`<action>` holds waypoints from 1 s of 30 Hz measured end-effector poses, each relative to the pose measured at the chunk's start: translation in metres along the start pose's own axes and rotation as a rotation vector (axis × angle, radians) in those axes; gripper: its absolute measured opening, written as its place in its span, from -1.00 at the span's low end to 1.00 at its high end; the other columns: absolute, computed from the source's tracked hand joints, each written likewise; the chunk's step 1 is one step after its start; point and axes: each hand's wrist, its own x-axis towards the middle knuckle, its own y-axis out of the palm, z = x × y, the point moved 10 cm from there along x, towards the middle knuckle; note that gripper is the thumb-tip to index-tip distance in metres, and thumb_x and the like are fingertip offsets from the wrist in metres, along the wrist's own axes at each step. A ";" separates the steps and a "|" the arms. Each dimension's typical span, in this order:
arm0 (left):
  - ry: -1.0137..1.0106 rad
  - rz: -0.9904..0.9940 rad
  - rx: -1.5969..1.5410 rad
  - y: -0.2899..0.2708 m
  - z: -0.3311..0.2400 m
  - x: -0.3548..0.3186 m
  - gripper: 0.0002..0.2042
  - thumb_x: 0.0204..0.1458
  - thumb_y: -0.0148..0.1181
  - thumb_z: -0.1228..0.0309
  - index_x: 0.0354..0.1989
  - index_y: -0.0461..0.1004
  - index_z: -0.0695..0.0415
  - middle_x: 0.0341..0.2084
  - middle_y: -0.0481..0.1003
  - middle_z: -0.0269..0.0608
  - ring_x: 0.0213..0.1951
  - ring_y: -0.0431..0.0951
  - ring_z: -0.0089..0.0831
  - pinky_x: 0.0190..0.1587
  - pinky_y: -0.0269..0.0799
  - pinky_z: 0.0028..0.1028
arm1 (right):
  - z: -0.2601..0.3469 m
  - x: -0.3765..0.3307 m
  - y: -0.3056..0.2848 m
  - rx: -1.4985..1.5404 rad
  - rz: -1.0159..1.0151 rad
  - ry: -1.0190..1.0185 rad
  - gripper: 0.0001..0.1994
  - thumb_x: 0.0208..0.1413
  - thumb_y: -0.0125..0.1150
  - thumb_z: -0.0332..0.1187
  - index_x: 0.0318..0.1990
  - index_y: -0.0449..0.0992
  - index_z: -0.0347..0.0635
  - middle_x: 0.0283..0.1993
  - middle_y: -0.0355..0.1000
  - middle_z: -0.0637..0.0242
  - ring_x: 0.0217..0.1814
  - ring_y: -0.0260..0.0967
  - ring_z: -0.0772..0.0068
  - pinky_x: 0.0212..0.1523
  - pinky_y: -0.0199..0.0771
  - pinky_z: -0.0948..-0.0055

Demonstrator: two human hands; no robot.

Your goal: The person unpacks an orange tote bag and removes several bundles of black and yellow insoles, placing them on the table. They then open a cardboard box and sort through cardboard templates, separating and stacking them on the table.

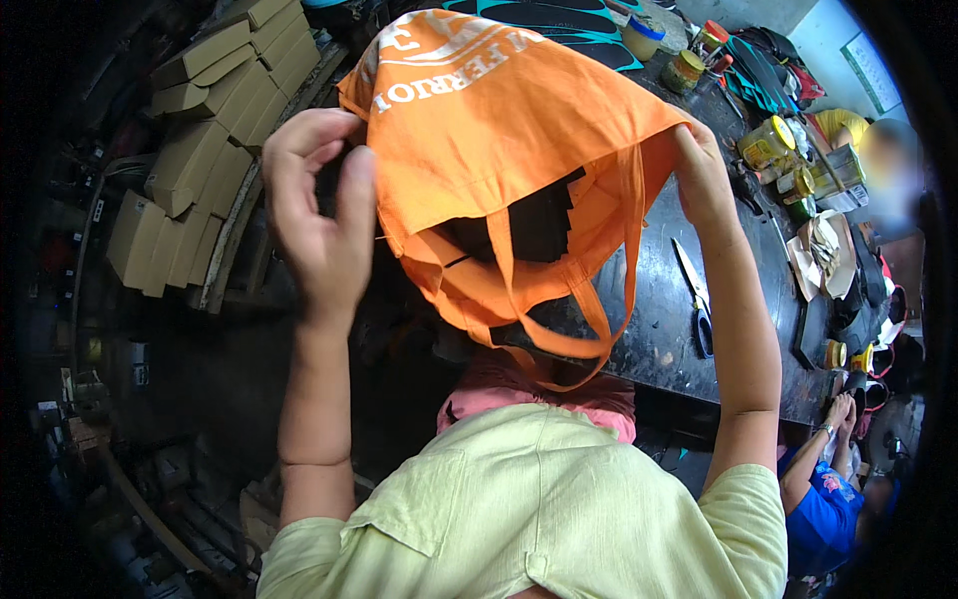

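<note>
An orange cloth tote bag (509,125) with white print is lifted in front of me, its mouth tipped toward my body. Two orange handles (571,346) dangle from the mouth. Inside it, dark flat pieces (534,218) with stepped edges are partly visible. My left hand (317,205) is at the bag's left edge, its fingers curled and the fingertips partly hidden behind the cloth, with the thumb alongside. At the right corner of the mouth, my right hand (707,170) grips the cloth; most of its fingers are hidden by the bag.
Dark-handled scissors (696,299) lie on the black worktable (654,344). Jars (766,143), teal-edged black sheets (758,75) and an open paper parcel (823,250) crowd its right side. Cardboard boxes (205,150) are stacked at left. A person in blue (826,499) works at lower right.
</note>
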 end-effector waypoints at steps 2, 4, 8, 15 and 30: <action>0.197 0.300 0.071 0.031 -0.077 -0.009 -0.86 0.08 0.41 0.43 -0.18 0.66 0.08 0.17 0.52 -0.06 0.13 0.55 -0.22 0.28 0.37 -0.20 | -0.009 0.000 -0.011 0.013 0.002 0.067 -0.64 0.47 0.09 -0.18 0.13 0.65 -0.23 -0.04 0.67 0.42 -0.06 0.58 0.61 0.00 0.54 0.46; 0.332 0.616 0.253 0.072 -0.115 -0.032 -0.94 0.02 0.41 0.45 -0.32 0.69 0.06 0.33 0.44 -0.10 0.32 0.45 -0.18 0.46 0.20 -0.08 | -0.022 0.001 -0.020 0.003 0.003 0.163 -0.65 0.48 0.11 -0.13 0.09 0.67 -0.19 -0.08 0.66 0.43 -0.10 0.58 0.61 -0.05 0.53 0.46; 0.429 0.838 0.705 0.106 -0.088 -0.047 -0.92 0.09 0.31 0.43 -0.44 0.63 0.05 0.54 0.28 -0.21 0.62 0.08 -0.17 0.62 -0.20 0.12 | -0.025 -0.003 -0.035 -0.146 0.046 0.174 -0.68 0.49 0.15 -0.07 0.00 0.66 -0.11 -0.16 0.62 0.49 -0.16 0.57 0.60 -0.11 0.49 0.51; 0.724 1.119 0.835 0.147 -0.071 -0.076 -0.90 0.00 0.25 0.45 -0.45 0.70 0.10 0.14 0.57 -0.27 0.42 0.35 -0.27 0.64 -0.29 0.24 | 0.038 -0.045 -0.019 -0.266 -0.024 -0.189 -0.79 0.36 0.37 -0.30 -0.17 0.55 -0.28 -0.30 0.49 0.48 -0.27 0.43 0.68 -0.26 0.42 0.56; 0.234 1.474 0.277 0.155 -0.061 -0.087 -0.88 0.04 0.29 0.56 -0.24 0.62 0.15 -0.29 0.63 -0.16 -0.06 0.65 -0.25 0.32 0.35 -0.13 | 0.017 -0.159 0.092 -0.012 0.950 0.296 -0.72 0.40 0.34 -0.26 -0.27 0.65 -0.34 -0.50 0.60 0.32 -0.46 0.59 0.57 -0.48 0.56 0.48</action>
